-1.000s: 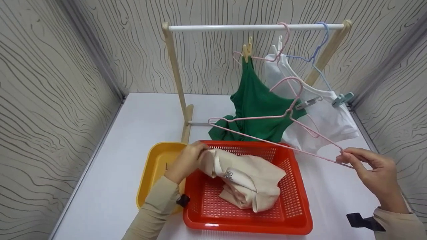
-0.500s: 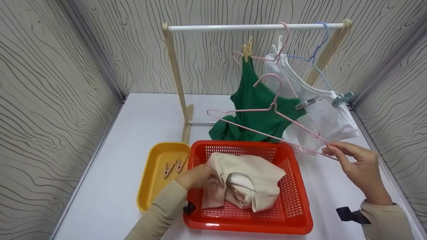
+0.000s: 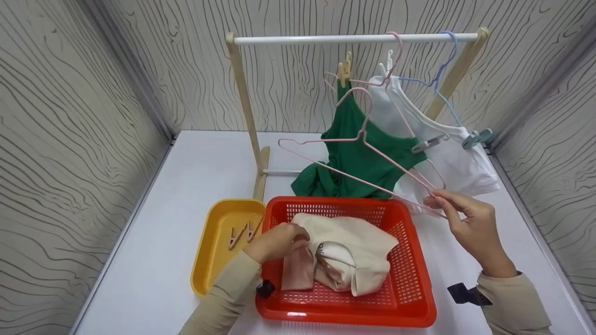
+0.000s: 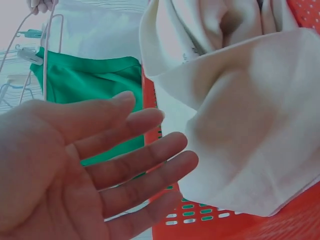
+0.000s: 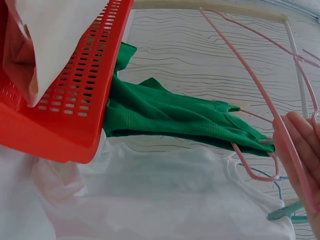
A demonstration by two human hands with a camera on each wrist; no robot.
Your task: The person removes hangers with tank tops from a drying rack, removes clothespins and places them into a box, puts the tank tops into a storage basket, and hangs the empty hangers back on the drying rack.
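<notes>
My right hand [image 3: 470, 223] pinches one lower corner of a pink clothes hanger [image 3: 342, 173], which is held up in front of the hanging clothes with its hook upward. In the right wrist view the hanger [image 5: 250, 75] slants up from the fingers. A beige garment [image 3: 358, 237] lies crumpled in the red basket [image 3: 421, 288]. Over the basket's left side is my left hand [image 3: 281, 239], close to the garment's folded edge. The left wrist view shows this hand [image 4: 115, 165] with fingers spread and relaxed, nothing in them, beside the beige cloth [image 4: 250, 125].
A yellow tray [image 3: 200, 260] with pink clothespins [image 3: 237, 236] stands left of the basket. Behind is a rack with a white bar [image 3: 302, 39]. On it hang a green top [image 3: 358, 153] and a white top [image 3: 461, 163], clipped to hangers.
The right hand has carried the pink hanger left and slightly away from me. The left hand moved from the basket's far left rim down to the garment, whose left edge now hangs lower, then let go.
</notes>
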